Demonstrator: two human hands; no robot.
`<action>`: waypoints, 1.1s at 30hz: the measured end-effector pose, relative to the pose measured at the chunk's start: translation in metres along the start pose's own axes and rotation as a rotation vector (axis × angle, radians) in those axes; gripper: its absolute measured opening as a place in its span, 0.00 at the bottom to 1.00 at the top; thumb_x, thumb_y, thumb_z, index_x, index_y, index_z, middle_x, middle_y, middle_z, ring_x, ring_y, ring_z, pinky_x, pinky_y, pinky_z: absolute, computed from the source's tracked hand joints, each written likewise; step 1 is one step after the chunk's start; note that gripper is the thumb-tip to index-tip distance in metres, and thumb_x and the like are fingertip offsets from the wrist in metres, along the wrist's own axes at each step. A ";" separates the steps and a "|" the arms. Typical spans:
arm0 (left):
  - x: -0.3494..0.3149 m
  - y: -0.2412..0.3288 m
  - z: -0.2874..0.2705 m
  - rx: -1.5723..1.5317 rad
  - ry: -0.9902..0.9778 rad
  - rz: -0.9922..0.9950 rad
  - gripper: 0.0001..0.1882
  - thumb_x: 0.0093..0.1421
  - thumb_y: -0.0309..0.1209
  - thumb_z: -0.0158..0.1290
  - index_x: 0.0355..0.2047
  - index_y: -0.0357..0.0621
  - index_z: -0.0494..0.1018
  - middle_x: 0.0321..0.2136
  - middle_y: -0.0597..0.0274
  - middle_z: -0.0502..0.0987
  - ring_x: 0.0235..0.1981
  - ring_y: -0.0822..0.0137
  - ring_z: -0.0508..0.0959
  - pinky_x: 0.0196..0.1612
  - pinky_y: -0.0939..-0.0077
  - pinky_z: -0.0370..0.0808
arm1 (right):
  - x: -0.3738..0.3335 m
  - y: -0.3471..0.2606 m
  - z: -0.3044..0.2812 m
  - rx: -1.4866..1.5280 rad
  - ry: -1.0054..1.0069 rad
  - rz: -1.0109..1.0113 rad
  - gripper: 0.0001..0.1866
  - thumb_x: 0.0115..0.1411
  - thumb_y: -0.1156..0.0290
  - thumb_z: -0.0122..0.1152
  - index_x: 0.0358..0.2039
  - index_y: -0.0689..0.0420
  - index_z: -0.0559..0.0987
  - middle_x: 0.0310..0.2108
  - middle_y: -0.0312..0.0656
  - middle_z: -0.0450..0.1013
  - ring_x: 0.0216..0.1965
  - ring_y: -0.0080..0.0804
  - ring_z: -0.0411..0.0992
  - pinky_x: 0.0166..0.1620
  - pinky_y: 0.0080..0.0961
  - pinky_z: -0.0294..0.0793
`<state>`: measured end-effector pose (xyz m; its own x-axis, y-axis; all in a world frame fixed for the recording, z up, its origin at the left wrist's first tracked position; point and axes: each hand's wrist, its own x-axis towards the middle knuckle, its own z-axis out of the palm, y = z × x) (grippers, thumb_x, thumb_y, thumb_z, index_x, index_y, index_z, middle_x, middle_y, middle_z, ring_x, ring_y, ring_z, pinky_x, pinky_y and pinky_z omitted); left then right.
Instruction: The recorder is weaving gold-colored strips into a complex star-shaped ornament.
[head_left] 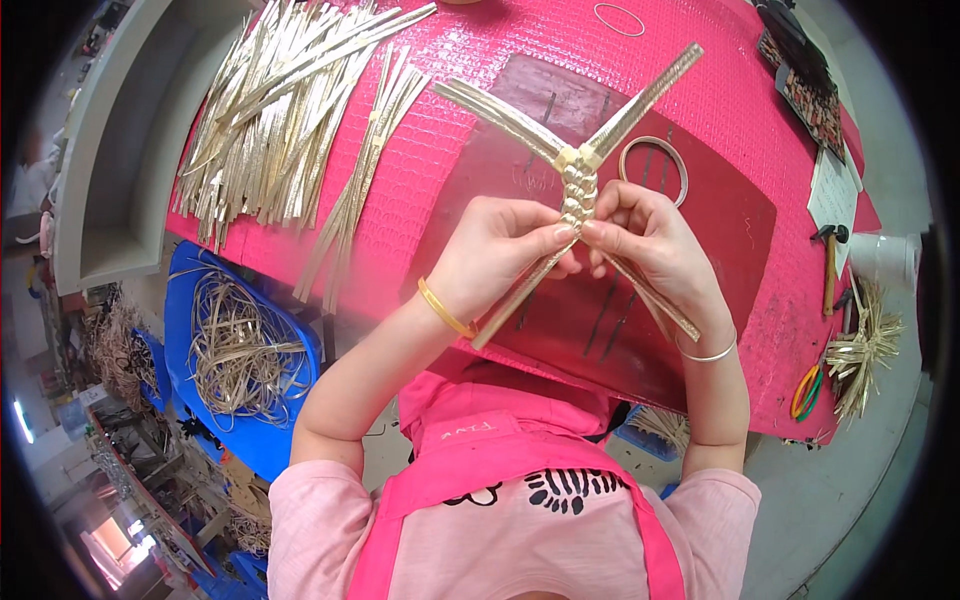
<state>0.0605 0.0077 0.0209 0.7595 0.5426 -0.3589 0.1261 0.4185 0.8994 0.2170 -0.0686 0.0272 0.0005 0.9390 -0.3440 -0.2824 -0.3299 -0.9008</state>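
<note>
A short braid of shiny gold strips is held upright in front of me, over a dark red mat. Two bundles of loose strip ends spread from its top in a V, with pale tape at their bases; more strip ends fan out below my fingers. My left hand pinches the braid's lower end from the left, thumb on top. From the right, my right hand pinches the same end, fingers curled. A pale ring lies on the mat just beyond my right hand.
A large pile of gold strips and a smaller bundle lie left on the pink table. Below is a blue bin with tangled strips. At right are a hammer, scissors and a strip bunch.
</note>
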 end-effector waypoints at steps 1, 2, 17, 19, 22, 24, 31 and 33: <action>-0.002 -0.005 0.000 -0.062 0.024 -0.007 0.10 0.52 0.28 0.48 0.31 0.31 0.70 0.19 0.60 0.73 0.21 0.75 0.73 0.25 0.86 0.70 | 0.002 0.003 -0.005 -0.001 0.002 0.000 0.08 0.52 0.70 0.53 0.25 0.62 0.69 0.21 0.35 0.68 0.21 0.19 0.67 0.25 0.13 0.67; -0.003 -0.009 0.000 -0.124 0.048 -0.015 0.10 0.52 0.28 0.48 0.32 0.32 0.70 0.20 0.59 0.73 0.22 0.72 0.74 0.26 0.85 0.71 | 0.006 0.007 -0.014 -0.184 0.064 -0.129 0.09 0.52 0.69 0.52 0.24 0.62 0.69 0.21 0.36 0.68 0.22 0.20 0.67 0.25 0.15 0.66; -0.002 -0.022 0.007 -0.362 -0.159 0.076 0.07 0.51 0.21 0.47 0.31 0.30 0.70 0.33 0.55 0.67 0.19 0.70 0.73 0.18 0.88 0.70 | -0.014 0.009 -0.011 0.664 0.251 -0.348 0.07 0.49 0.80 0.50 0.31 0.58 0.67 0.39 0.50 0.66 0.41 0.35 0.67 0.46 0.29 0.68; -0.002 -0.019 0.013 -0.420 -0.236 0.060 0.08 0.51 0.23 0.49 0.31 0.30 0.70 0.36 0.59 0.63 0.19 0.72 0.73 0.21 0.86 0.72 | -0.014 0.010 -0.002 0.663 0.236 -0.422 0.07 0.48 0.81 0.51 0.29 0.58 0.66 0.38 0.48 0.66 0.41 0.35 0.67 0.46 0.31 0.67; 0.001 -0.020 0.017 -0.361 -0.214 0.099 0.08 0.51 0.24 0.49 0.31 0.30 0.70 0.35 0.59 0.64 0.20 0.72 0.73 0.21 0.85 0.73 | -0.017 0.010 0.011 0.720 0.257 -0.411 0.07 0.47 0.82 0.51 0.27 0.58 0.66 0.37 0.48 0.66 0.40 0.36 0.67 0.45 0.31 0.67; 0.001 -0.020 0.017 -0.318 -0.195 0.127 0.08 0.51 0.23 0.49 0.30 0.30 0.70 0.34 0.59 0.65 0.20 0.72 0.73 0.21 0.85 0.72 | -0.019 0.008 0.018 0.713 0.297 -0.430 0.07 0.48 0.83 0.50 0.27 0.58 0.64 0.37 0.49 0.65 0.39 0.36 0.67 0.43 0.31 0.68; -0.011 -0.008 0.006 -0.315 -0.256 0.090 0.07 0.51 0.23 0.48 0.30 0.30 0.70 0.27 0.60 0.70 0.18 0.74 0.72 0.20 0.86 0.70 | -0.017 0.017 0.022 -0.338 0.495 -0.861 0.08 0.50 0.82 0.46 0.31 0.61 0.62 0.38 0.47 0.64 0.29 0.30 0.70 0.30 0.20 0.71; -0.014 -0.006 0.000 -0.303 -0.261 0.088 0.07 0.51 0.23 0.48 0.30 0.30 0.70 0.27 0.59 0.70 0.18 0.74 0.72 0.20 0.86 0.70 | -0.024 0.014 0.012 -0.531 0.523 -0.743 0.09 0.49 0.80 0.50 0.32 0.63 0.65 0.33 0.43 0.68 0.24 0.21 0.68 0.26 0.15 0.68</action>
<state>0.0493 -0.0023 0.0210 0.9002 0.3995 -0.1734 -0.1109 0.5954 0.7958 0.2014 -0.0943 0.0257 0.4509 0.8052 0.3851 0.4158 0.1923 -0.8889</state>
